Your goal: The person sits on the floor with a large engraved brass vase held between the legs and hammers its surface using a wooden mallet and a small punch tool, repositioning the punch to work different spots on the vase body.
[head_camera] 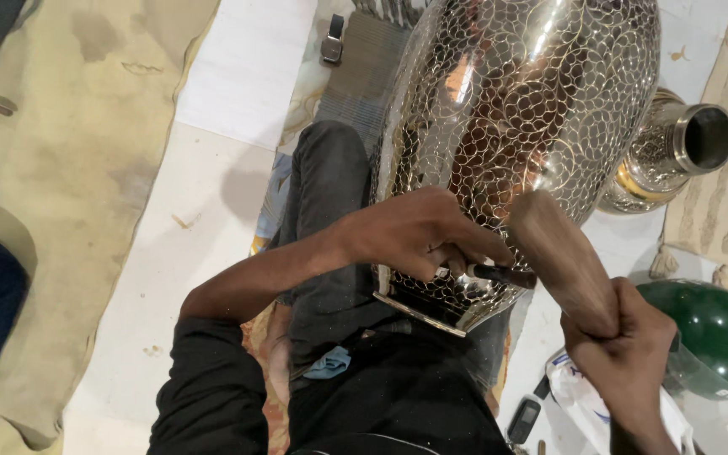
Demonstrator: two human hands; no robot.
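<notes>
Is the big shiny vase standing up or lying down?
Lying down. The big vase rests tipped across the person's lap, its rim toward their body, while the left hand presses a tool against it.

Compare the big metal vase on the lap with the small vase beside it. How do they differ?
The big vase fills the lap and is covered in a fine engraved net pattern; the small vase lies on the floor with its open mouth showing and a gold band. The left hand presses a tool to the big one; nothing touches the small one. Both are shiny metal.
</notes>
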